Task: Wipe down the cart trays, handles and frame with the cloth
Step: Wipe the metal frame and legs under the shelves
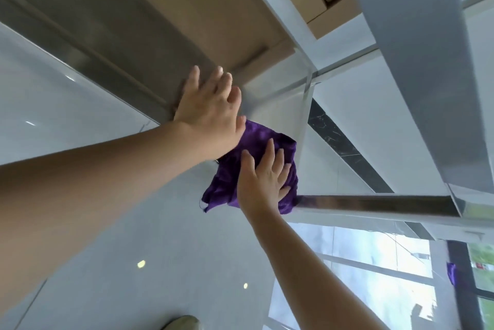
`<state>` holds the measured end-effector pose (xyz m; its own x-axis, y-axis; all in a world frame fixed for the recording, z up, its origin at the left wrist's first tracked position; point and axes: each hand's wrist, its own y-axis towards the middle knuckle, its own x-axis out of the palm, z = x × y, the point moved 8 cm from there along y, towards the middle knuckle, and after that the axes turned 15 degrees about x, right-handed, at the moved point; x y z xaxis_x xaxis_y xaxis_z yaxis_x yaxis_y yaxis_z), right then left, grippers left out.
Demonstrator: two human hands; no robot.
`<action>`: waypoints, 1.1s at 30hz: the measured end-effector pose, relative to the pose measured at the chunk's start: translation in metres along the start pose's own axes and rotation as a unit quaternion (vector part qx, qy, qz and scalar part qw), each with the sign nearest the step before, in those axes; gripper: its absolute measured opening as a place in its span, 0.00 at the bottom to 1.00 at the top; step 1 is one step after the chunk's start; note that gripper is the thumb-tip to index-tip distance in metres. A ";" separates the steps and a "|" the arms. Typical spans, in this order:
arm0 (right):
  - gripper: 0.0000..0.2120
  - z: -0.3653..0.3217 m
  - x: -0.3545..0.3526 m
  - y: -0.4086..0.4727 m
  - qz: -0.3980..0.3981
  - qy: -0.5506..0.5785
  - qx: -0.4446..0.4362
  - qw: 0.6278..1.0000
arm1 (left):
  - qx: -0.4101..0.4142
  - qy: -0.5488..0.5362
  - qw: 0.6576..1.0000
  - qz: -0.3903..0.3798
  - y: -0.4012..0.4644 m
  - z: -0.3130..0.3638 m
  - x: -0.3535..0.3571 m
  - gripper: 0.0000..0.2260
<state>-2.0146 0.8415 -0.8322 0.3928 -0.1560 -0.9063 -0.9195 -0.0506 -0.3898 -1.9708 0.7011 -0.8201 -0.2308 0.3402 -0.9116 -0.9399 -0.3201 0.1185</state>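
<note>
Pressing flat against a purple cloth (256,166), the right hand (264,182) has its fingers spread and nearly straight, the palm and fingertips laid on the fabric rather than curled round it. The cloth lies bunched under that hand at the corner of the cart (417,105), where a shiny horizontal frame bar (374,202) meets an upright post (304,126); its right edge covers the near end of the bar, while its loose lower corner hangs free to the left of the wrist, with a thread trailing from it. Most of the fabric shows above and to the left of the fingers, so the cloth sits between the hand and the metal. The left hand (211,110) is just above and to the left, its heel close over the top edge of the cloth; whether it touches the fabric cannot be told. Its fingers are straight and fanned, resting against the metal rim of a cart tray (112,62), holding nothing. Brown cardboard boxes (208,1) sit on that tray. A broad grey frame member (417,62) runs diagonally across the right side of the view. Below lies a pale glossy floor (107,263) reflecting small lights, with a dark marbled strip (344,148) beyond the post. A shoe tip (184,323) shows at the bottom edge.
</note>
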 end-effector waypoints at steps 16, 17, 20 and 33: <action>0.30 0.023 -0.037 0.075 0.033 0.023 0.080 0.996 | 0.031 -0.045 0.996 0.066 0.012 0.039 0.032 0.34; 0.30 0.024 -0.041 0.080 0.035 0.032 0.089 0.995 | 0.026 -0.027 0.997 0.067 0.012 0.039 0.031 0.33; 0.29 0.018 -0.043 0.089 0.033 0.028 0.074 0.996 | -0.015 -0.001 0.999 0.032 0.012 0.036 0.034 0.33; 0.29 0.013 -0.043 0.110 0.088 -0.011 0.035 0.995 | -0.026 -0.023 0.998 0.045 0.041 0.063 0.050 0.34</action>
<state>-2.1324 0.8555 -0.8384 0.2275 -0.1338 -0.9645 -0.9709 0.0453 -0.2353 -2.0369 0.7602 -0.8358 -0.3270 0.3480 -0.8786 -0.9003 -0.3972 0.1778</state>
